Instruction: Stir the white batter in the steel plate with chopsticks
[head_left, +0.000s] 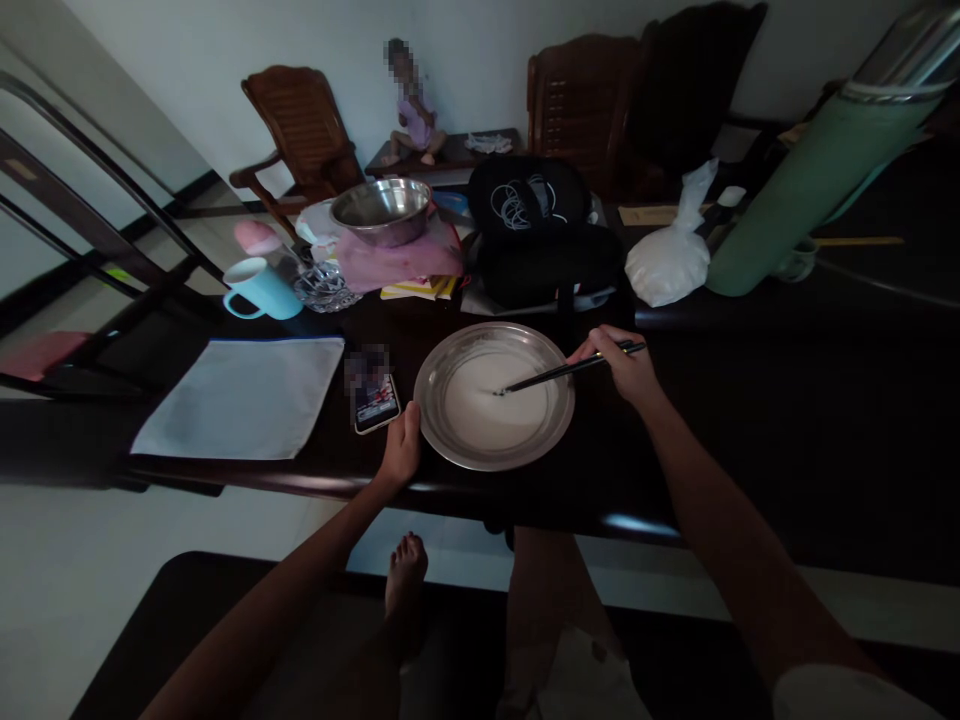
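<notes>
A wide metal bowl [495,462] stands near the table's front edge with a smooth white liquid [487,420] in it. My left hand [402,446] grips the bowl's left rim, thumb at the edge; its other fingers are mostly hidden. Pinched in my right hand [619,364] is a pair of black chopsticks [551,374] with gold-coloured bands. They slant over the right rim, and their tips dip into the liquid near the bowl's middle. Just left of the bowl, beside my left hand, a phone [376,408] lies with its screen lit.
A pale zip pouch [240,400] and blue mug [264,290] are at the left. Behind the bowl are another metal bowl [382,225] on pink cloth and a black bag [544,265]. A tied bag of white powder [667,268] stands by a tall green flask [795,190]. Someone sits beyond.
</notes>
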